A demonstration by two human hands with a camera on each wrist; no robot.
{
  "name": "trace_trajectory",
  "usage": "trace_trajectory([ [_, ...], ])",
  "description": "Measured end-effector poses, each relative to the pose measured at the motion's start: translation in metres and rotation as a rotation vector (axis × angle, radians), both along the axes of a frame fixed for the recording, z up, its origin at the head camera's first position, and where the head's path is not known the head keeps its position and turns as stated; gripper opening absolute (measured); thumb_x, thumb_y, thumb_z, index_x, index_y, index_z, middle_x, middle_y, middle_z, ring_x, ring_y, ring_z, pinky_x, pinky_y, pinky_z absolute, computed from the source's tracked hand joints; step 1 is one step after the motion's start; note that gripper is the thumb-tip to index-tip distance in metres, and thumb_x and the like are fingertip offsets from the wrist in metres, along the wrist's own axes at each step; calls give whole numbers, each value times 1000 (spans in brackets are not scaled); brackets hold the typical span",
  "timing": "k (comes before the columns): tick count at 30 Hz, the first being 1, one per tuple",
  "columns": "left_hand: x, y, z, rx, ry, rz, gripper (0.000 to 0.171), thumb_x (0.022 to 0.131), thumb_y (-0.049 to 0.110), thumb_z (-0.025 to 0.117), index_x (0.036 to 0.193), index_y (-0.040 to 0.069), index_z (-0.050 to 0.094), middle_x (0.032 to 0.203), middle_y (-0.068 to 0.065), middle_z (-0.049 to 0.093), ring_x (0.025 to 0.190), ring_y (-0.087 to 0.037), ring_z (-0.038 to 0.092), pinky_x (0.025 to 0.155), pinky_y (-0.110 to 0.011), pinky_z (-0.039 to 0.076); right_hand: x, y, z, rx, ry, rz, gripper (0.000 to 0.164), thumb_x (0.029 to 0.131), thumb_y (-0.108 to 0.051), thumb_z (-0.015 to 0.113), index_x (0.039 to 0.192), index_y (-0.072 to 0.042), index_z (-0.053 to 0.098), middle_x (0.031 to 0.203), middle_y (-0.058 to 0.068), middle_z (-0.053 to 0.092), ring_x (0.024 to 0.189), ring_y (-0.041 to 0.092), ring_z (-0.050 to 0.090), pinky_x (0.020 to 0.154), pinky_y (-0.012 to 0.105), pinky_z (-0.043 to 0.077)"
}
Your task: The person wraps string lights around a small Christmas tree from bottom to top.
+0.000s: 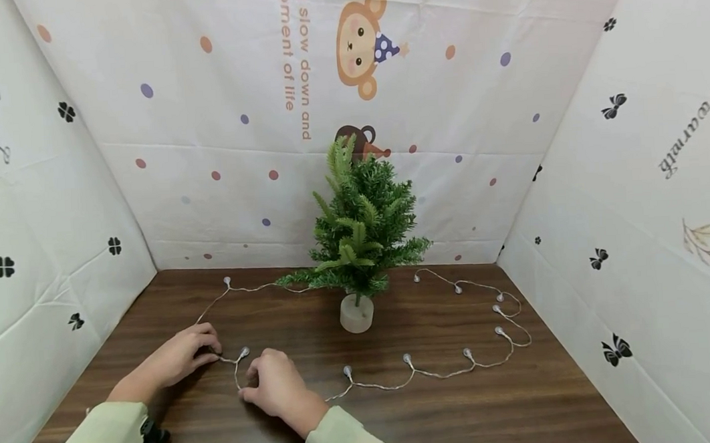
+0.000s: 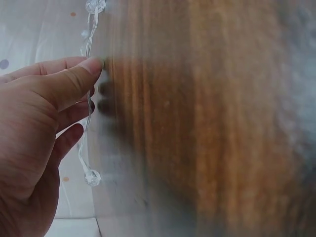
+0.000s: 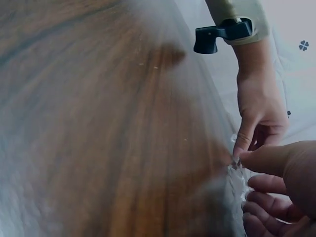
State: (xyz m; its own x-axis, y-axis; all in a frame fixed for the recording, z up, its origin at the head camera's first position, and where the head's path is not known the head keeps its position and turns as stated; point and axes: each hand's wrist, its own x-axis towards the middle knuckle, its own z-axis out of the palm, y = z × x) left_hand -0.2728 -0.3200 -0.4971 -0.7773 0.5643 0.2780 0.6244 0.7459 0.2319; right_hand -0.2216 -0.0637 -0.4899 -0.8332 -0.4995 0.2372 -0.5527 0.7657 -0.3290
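A clear string light (image 1: 467, 354) lies in a loose loop on the table, its wire passing behind the small artificial Christmas tree (image 1: 368, 234). My left hand (image 1: 184, 356) is at the left side of the loop, thumb and fingertips pinching the wire. In the left wrist view, a clear bulb (image 2: 92, 177) hangs on the wire below these fingers. Closer to the front, my right hand (image 1: 278, 385) pinches the same wire between thumb and fingers. One bulb (image 1: 244, 352) sits on the short stretch between the hands. Part of the wire is hidden under my right hand.
The tree stands upright on a round pale base (image 1: 356, 315) toward the back of the brown wooden table (image 1: 438, 424). Printed white cloth (image 1: 257, 193) rises behind the table and along both sides. A black wrist mount (image 1: 154, 441) sits on my left sleeve.
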Motion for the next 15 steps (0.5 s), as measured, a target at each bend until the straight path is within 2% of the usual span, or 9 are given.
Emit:
trace_trajectory([
  [7,-3,2,1,8,-22,-18,22,84,9,83,83,28,71,93,12,57,81,-6,60,71,-29,55,-2,-3,-5,45,6,-52,17,80,-40,86,75,-27,76,74,-15,54,72,1,50,64,12,39],
  [15,-4,0,-1,10,-24,12,23,86,8,81,83,27,69,94,13,57,84,-2,58,73,-28,55,-1,-7,-7,77,39,-72,23,79,-43,85,69,-27,72,71,-15,51,69,0,48,61,12,36],
])
